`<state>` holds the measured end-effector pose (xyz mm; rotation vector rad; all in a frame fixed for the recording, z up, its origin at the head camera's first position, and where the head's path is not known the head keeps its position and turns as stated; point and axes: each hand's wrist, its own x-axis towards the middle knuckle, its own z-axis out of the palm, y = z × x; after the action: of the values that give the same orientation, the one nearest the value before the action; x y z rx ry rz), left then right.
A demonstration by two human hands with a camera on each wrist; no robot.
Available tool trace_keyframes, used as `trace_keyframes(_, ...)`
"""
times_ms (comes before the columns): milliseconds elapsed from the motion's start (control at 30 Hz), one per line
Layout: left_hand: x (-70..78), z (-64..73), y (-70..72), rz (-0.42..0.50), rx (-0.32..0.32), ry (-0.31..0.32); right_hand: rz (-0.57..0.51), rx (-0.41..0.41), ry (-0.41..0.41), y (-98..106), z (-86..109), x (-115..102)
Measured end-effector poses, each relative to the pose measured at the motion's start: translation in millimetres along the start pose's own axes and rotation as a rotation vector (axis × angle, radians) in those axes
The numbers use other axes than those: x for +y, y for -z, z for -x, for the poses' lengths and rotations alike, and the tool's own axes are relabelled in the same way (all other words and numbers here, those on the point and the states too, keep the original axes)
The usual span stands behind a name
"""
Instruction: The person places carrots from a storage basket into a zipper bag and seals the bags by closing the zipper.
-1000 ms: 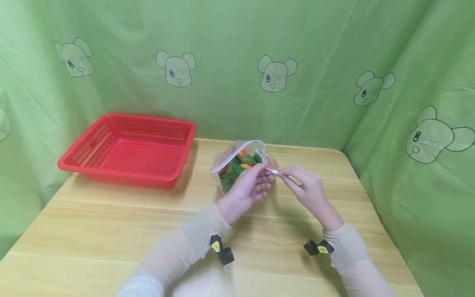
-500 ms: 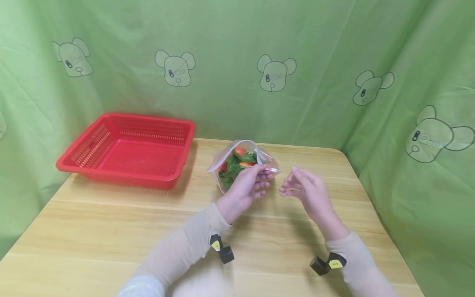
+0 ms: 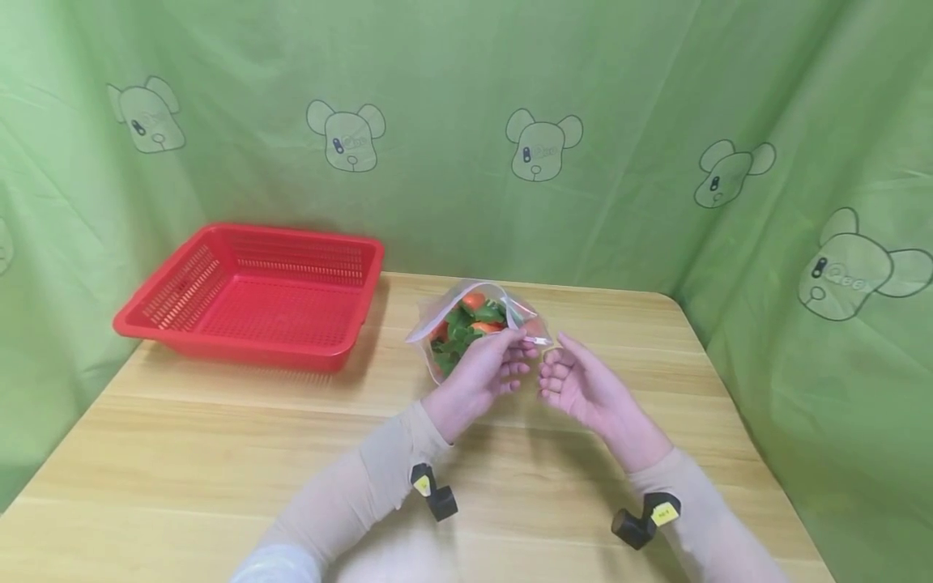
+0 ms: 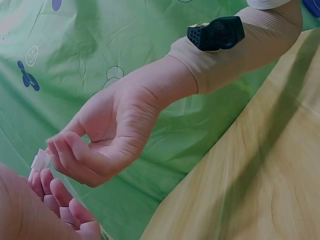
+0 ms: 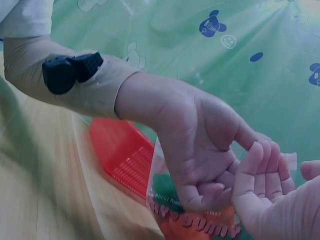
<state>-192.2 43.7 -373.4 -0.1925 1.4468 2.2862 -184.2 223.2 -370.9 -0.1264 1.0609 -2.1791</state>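
A clear zip bag (image 3: pixel 437 312) with a white slider (image 3: pixel 538 341) stands on the table, its mouth open. Inside show orange-red pieces (image 3: pixel 474 300) and green leaves (image 3: pixel 457 330); their exact kind is unclear. With thumb and index finger my left hand (image 3: pixel 477 372) pinches the bag's right corner next to the slider, the other fingers loosely bent. Just right of the slider is my right hand (image 3: pixel 586 397), its fingers loosely curled and apparently holding nothing. The right wrist view has pink lettering (image 5: pixel 200 225) on the bag, partly behind the left hand (image 5: pixel 195 135).
A red slotted plastic basket (image 3: pixel 291 312) stands at the back left of the wooden table (image 3: pixel 255 453). Green curtains (image 3: pixel 445 202) with cartoon heads hang behind and at both sides. Each wrist wears a black camera (image 3: pixel 634 528).
My right hand pinched the slider a second ago, let go and drew back to the right, then came back near it with fingers curled. My left hand has kept its grip on the bag.
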Motion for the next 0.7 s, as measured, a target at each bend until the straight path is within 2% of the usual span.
trace_keyframes(267,-1.2,0.6,0.9,-0.009,-0.013,0.008,-0.051,-0.008,-0.010,-4.3,-0.3,-5.1)
trace_keyframes(533,1.7,-0.3,-1.1,-0.082,-0.118,0.085,-0.085,-0.068,-0.037,-3.0,-2.1,-7.6)
trace_keyframes(700,3.8,-2.3,-0.6,-0.102,-0.142,0.123,-0.065,-0.091,-0.037,-1.9,-2.3,-8.3)
